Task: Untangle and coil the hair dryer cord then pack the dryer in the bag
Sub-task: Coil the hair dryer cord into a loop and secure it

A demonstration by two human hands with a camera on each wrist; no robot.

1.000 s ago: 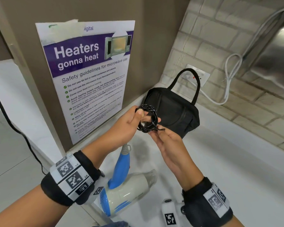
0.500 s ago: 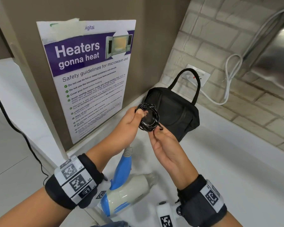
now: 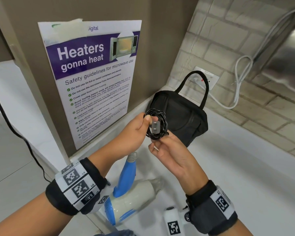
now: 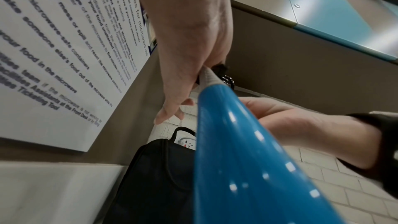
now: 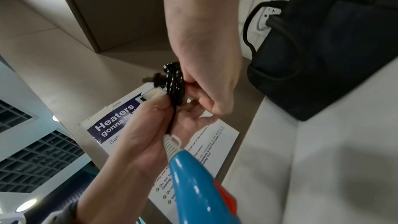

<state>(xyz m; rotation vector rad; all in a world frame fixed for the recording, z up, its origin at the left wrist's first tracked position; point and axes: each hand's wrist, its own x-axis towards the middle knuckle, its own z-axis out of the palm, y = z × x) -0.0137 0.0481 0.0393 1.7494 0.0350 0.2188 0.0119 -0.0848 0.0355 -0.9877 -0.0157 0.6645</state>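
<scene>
The black cord (image 3: pixel 157 135) is wound into a small coil, held up in front of the black bag (image 3: pixel 182 116). My left hand (image 3: pixel 147 121) grips the coil's left side, thumb by the plug (image 3: pixel 155 127) that lies across its middle. From below, my right hand (image 3: pixel 157 142) pinches the coil's lower edge (image 5: pixel 175 83). Under my hands is the white and blue hair dryer (image 3: pixel 131 200), blue handle (image 4: pixel 237 159) pointing up at the coil. The bag (image 5: pixel 333 48) stands on the white counter (image 3: pixel 228 176), handle up; its opening is not visible.
A microwave safety poster (image 3: pixel 92 79) hangs on the brown wall to the left. Behind the bag are a wall socket (image 3: pixel 206 77), a looped white cable (image 3: pixel 237 92) and a tiled wall. A steel appliance (image 3: pixel 288 48) is at upper right. A black cable (image 3: pixel 15 133) hangs far left.
The plug end, which my right fingers held at the coil's lower right, now lies across the coil's middle by my left thumb. Both hands stay nearly in place.
</scene>
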